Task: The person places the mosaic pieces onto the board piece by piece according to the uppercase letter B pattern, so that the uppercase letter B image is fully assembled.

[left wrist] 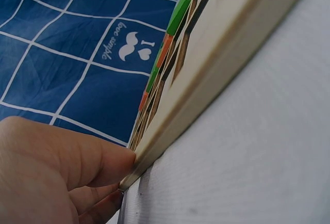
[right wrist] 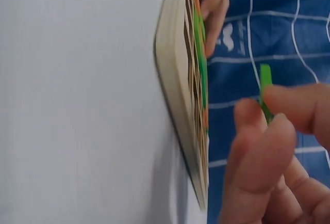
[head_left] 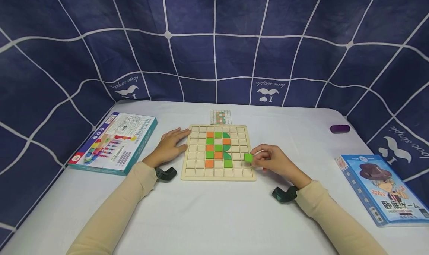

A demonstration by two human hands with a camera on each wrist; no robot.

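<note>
A square wooden grid board (head_left: 197, 173) lies on the white table. Orange, green and half-round dark green tiles fill cells in its middle columns, and a green tile (head_left: 228, 163) sits in the lowest filled row. My left hand (head_left: 169, 147) rests at the board's left edge, fingers extended, with the thumb (left wrist: 111, 164) touching the rim. A green square tile (head_left: 248, 157) is pinched between the fingertips of my right hand (head_left: 273, 161), just over the board's right edge. Below those fingers a bit of orange (head_left: 265, 169) shows, mostly hidden.
Behind the board lies a small pattern card (head_left: 220, 117) with a similar coloured grid. A teal-edged game box (head_left: 117, 143) is at the left, a blue game box (head_left: 385, 188) at the right. Farther back on the right lies a purple cylinder (head_left: 340, 129). A blue checked cloth hangs behind.
</note>
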